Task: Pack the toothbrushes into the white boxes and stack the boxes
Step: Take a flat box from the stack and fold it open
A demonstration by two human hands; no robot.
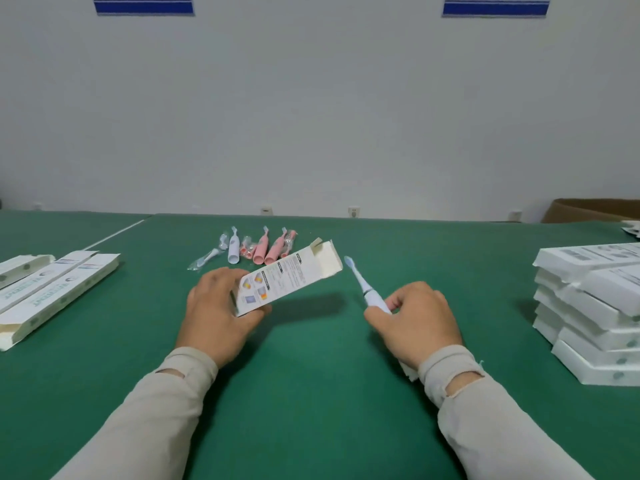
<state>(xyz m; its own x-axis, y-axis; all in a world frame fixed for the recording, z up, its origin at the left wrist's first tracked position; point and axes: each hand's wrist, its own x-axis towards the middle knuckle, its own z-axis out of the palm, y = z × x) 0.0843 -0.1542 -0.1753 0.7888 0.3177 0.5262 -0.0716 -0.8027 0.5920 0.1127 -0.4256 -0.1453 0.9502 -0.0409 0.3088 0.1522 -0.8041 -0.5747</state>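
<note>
Left hand point(216, 308) holds white box point(289, 277) above green table point(311, 393), open end with raised flaps facing away. Right hand point(417, 322) grips white toothbrush point(363, 289), bristle head angled toward box opening, apart from it. Loose pink and white toothbrushes point(256, 249) lie beyond box. Open boxes point(52, 289) lie at left; stack of boxes point(592, 317) at right.

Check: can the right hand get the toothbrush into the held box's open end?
Probably yes. The right hand grips the white toothbrush, and the box in the left hand has its flaps open with nothing between.
</note>
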